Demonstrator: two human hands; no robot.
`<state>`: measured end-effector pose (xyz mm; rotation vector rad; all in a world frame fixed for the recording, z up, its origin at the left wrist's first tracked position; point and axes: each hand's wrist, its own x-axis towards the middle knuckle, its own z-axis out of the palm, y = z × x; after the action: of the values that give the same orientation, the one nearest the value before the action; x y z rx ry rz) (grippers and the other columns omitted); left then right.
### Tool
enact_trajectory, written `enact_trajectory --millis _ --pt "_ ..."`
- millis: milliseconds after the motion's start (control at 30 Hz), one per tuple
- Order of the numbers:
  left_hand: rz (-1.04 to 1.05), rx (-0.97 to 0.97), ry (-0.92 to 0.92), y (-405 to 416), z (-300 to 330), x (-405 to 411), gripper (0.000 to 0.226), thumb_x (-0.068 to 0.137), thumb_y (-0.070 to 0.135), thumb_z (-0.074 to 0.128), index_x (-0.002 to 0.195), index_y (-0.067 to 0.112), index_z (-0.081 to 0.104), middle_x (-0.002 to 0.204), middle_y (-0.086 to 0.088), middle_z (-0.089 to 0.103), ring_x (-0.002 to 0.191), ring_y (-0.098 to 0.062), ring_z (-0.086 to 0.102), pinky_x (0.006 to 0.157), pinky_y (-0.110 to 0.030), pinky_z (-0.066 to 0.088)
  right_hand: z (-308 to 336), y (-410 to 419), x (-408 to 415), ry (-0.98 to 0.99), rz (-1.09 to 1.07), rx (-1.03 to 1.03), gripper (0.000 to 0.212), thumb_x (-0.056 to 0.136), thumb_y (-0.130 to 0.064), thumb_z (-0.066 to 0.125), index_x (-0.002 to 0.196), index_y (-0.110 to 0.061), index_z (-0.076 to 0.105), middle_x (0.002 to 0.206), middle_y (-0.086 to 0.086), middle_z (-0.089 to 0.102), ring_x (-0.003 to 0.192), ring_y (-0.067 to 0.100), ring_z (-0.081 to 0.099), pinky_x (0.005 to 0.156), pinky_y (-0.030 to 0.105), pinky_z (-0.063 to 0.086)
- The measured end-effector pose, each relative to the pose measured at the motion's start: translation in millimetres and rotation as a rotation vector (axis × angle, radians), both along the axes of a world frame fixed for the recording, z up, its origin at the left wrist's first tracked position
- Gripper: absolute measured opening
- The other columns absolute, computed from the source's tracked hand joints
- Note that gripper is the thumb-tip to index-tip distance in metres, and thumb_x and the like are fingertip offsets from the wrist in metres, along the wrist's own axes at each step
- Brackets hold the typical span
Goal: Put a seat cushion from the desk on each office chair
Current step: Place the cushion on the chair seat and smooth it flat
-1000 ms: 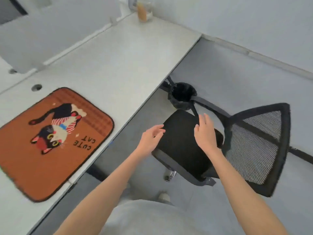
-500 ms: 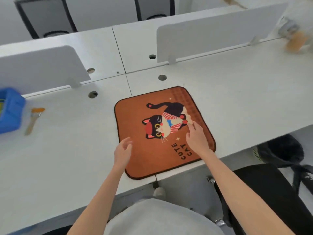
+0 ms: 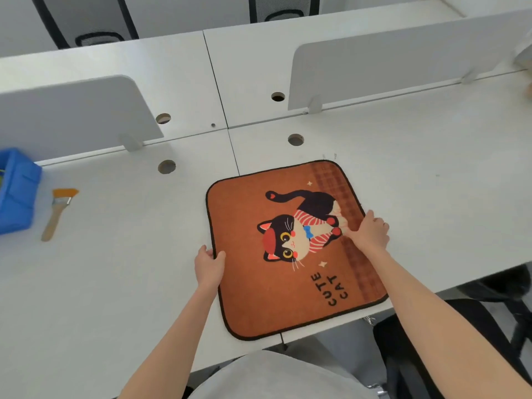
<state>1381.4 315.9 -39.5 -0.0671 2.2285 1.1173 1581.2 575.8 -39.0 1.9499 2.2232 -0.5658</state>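
An orange seat cushion (image 3: 259,286) with a black cat and the words CUTE CAT lies flat on the white desk (image 3: 115,269), near its front edge. My left hand (image 3: 208,264) grips the cushion's left edge, thumb on top. My right hand (image 3: 370,230) grips the right edge, fingers curled over it. A black office chair (image 3: 431,341) stands at the lower right, partly under the desk; only its seat shows.
A blue bin (image 3: 15,191) and a paintbrush (image 3: 59,210) lie at the desk's left. White divider panels (image 3: 388,67) stand behind the cushion. Cable holes (image 3: 295,139) dot the desktop. Two more chair backs (image 3: 95,27) rise beyond the far desk.
The view swung from the chair to the desk. Both hands moved from over the chair seat to the cushion and closed on its left and right edges.
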Motion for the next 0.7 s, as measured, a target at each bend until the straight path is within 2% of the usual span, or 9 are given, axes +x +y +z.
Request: enact_trajectory --millis 100,200,300,433,600,700 --pt "-0.054 -0.014 0.099 7.7 0.5 -1.4 0.032 0.092 0.016 0.049 0.121 0.003 0.052 0.118 -0.014 0.06 0.11 -0.031 0.056 0.087 -0.035 0.044 1.1 8.8 4.1 0.116 -0.084 0.01 0.049 0.085 -0.03 0.062 0.124 -0.004 0.048 0.124 0.021 0.052 0.113 0.035 0.051 0.09 0.043 0.047" --pt "-0.088 0.042 0.198 22.9 12.3 4.7 0.021 0.095 0.015 0.044 0.111 0.004 0.054 0.103 -0.006 0.057 0.096 -0.023 0.054 0.083 -0.031 0.042 5.3 7.2 13.3 0.23 -0.083 0.021 0.03 0.091 -0.02 0.05 0.114 -0.003 0.056 0.113 0.021 0.057 0.1 0.036 0.058 0.083 0.038 0.049" --pt "-0.187 0.106 0.225 48.7 23.5 15.2 0.021 0.096 0.018 0.042 0.112 0.008 0.053 0.103 -0.001 0.055 0.094 -0.018 0.053 0.085 -0.032 0.045 14.3 6.2 35.4 0.253 -0.117 0.05 0.025 0.094 -0.018 0.044 0.113 -0.004 0.053 0.11 0.019 0.061 0.096 0.035 0.06 0.077 0.038 0.048" --pt "-0.381 0.212 0.193 98.9 34.8 45.8 0.02 0.096 0.021 0.043 0.11 0.01 0.053 0.103 -0.001 0.058 0.095 -0.019 0.057 0.085 -0.033 0.049 33.8 9.8 98.1 0.289 -0.236 0.106 0.024 0.095 -0.018 0.042 0.112 -0.006 0.052 0.105 0.017 0.063 0.086 0.032 0.059 0.069 0.033 0.043" --pt "-0.693 0.312 0.133 160.4 55.6 132.0 0.02 0.095 0.02 0.045 0.109 0.01 0.054 0.107 -0.006 0.062 0.096 -0.021 0.06 0.082 -0.032 0.05 52.6 -8.3 218.2 0.301 -0.457 0.244 0.024 0.093 -0.018 0.047 0.113 -0.008 0.054 0.103 0.019 0.065 0.094 0.037 0.06 0.076 0.041 0.05" --pt "-0.883 0.339 0.097 184.1 64.9 203.3 0.022 0.095 0.021 0.046 0.111 0.009 0.054 0.109 -0.009 0.064 0.098 -0.024 0.062 0.083 -0.036 0.053 61.5 -35.3 297.3 0.284 -0.635 0.276 0.025 0.093 -0.022 0.048 0.114 -0.01 0.054 0.104 0.016 0.066 0.095 0.035 0.061 0.081 0.043 0.051"
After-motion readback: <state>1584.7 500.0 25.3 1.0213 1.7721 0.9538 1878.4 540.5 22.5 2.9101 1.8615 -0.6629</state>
